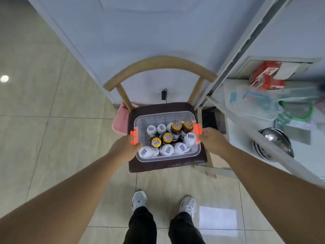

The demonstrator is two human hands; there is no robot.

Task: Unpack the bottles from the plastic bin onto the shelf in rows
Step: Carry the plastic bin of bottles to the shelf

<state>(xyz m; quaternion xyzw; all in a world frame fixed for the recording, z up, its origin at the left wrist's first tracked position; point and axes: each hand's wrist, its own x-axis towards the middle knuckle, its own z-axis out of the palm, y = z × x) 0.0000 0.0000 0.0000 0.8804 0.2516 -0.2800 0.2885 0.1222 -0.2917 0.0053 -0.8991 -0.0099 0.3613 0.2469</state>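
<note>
Our left hand (124,147) and right hand (213,140) seemingly grip the orange latches of the plastic bin (168,158) of bottles (167,149), which fills the chair seat (158,167) toward its front edge.

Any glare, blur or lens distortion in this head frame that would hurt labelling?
Head view: wide-angle bending curves the metal shelf frame; lamp glare spots the glossy beige floor tiles; the shelf contents at far right are smeared; the clear plastic bin with orange latches and its capped bottles stay sharp.
</note>
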